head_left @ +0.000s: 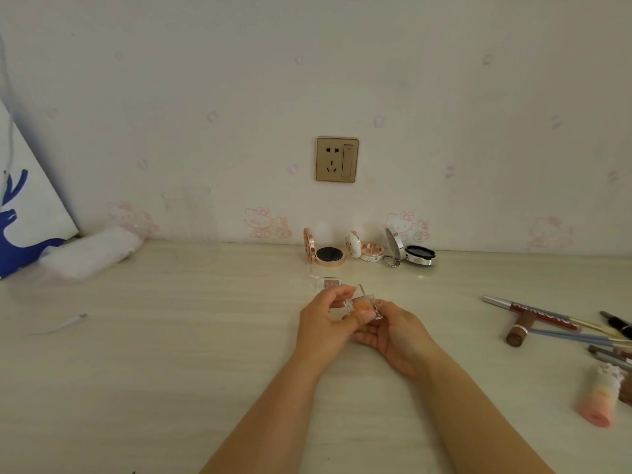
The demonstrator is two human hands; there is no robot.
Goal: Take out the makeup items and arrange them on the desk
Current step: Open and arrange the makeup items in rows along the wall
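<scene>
Above mid-desk, left hand and right hand both pinch a clear eyeshadow pot, lid hinged up; likely next: set it open beside the row of compacts.

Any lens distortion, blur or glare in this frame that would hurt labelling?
Head view: wide-angle bending curves the desk edge along the wall; soft, even light, faint shadows; the clear case held by the left hand and right hand is slightly smeared; the pencils and frame corners go soft; small glint on the silver compact.
</scene>
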